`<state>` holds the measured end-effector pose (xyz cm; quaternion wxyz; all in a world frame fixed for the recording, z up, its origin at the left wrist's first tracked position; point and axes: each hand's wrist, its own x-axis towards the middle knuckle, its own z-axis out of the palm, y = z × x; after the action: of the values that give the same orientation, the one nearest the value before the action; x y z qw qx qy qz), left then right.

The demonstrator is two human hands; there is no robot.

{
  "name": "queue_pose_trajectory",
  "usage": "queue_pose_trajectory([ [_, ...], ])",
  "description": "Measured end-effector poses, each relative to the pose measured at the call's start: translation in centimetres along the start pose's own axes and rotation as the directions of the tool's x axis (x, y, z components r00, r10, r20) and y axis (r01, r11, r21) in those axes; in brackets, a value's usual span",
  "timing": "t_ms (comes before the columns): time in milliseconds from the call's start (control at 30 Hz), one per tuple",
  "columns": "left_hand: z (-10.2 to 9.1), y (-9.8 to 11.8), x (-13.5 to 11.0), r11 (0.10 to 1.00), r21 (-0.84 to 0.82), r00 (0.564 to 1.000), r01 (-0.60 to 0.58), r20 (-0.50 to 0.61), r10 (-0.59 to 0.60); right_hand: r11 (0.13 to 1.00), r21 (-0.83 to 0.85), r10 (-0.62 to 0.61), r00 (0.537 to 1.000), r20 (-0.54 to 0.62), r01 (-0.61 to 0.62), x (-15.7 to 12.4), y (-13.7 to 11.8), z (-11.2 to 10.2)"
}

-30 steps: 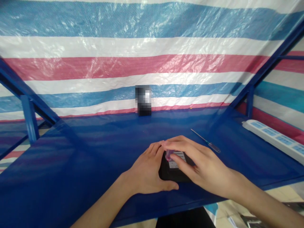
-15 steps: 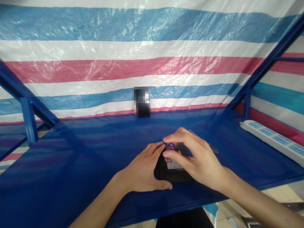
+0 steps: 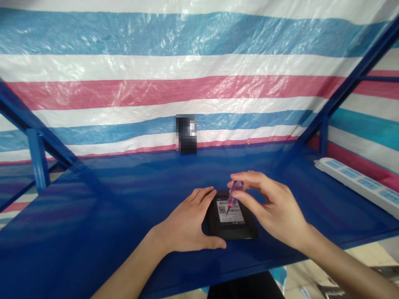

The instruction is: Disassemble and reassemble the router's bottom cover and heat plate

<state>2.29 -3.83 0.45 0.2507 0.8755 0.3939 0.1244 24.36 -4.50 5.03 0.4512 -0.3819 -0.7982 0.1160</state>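
On the blue table lies a flat black case (image 3: 249,229) with rounded corners and a white printed label (image 3: 230,212) with a QR code. My left hand (image 3: 190,222) frames its left side, fingers at the far corner and thumb along the near edge, holding it steady. Between thumb and fingertips, my right hand (image 3: 271,203) pinches a small screwdriver (image 3: 236,192) with a clear purple handle and a red collar. The screwdriver tilts, its thin tip pointing down over the label. Whether the tip touches the label I cannot tell.
A white power strip (image 3: 358,176) runs along the table's right side. At the back stands a dark blurred-out object (image 3: 188,143) against the striped plastic sheet (image 3: 149,93). Blue metal frame posts (image 3: 38,160) rise on both sides. The table's front edge is close to my forearms.
My right hand has moved right with the screwdriver, from the case's far left part to over the label, and the screwdriver now tilts. My left hand has stayed put.
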Motion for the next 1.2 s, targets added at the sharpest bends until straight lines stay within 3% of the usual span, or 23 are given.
queue_pose_trajectory([
  [167,-0.3,0.2,0.0,0.999,0.012,0.999,0.029,0.024,-0.030,0.972,0.106,0.221,0.968,-0.121,-0.209,-0.9,2.2,-1.0],
  [333,-0.4,0.3,0.0,0.998,-0.001,0.998,0.055,0.044,-0.055,0.930,0.202,0.357,0.886,-0.296,-0.307,-1.1,4.2,-1.8],
  [467,-0.4,0.3,0.0,0.998,-0.006,0.997,0.065,0.047,-0.065,0.918,0.225,0.389,0.855,-0.344,-0.327,-1.0,5.4,-2.1],
  [967,-0.2,0.1,-0.1,0.997,-0.032,0.997,0.072,0.031,-0.071,0.909,0.302,0.374,0.881,-0.289,-0.287,-1.4,5.7,-1.4],
  [1200,-0.3,0.1,-0.1,0.997,-0.037,0.998,0.064,0.030,-0.063,0.950,0.162,0.286,0.951,-0.118,-0.266,-0.8,4.7,-1.6],
])
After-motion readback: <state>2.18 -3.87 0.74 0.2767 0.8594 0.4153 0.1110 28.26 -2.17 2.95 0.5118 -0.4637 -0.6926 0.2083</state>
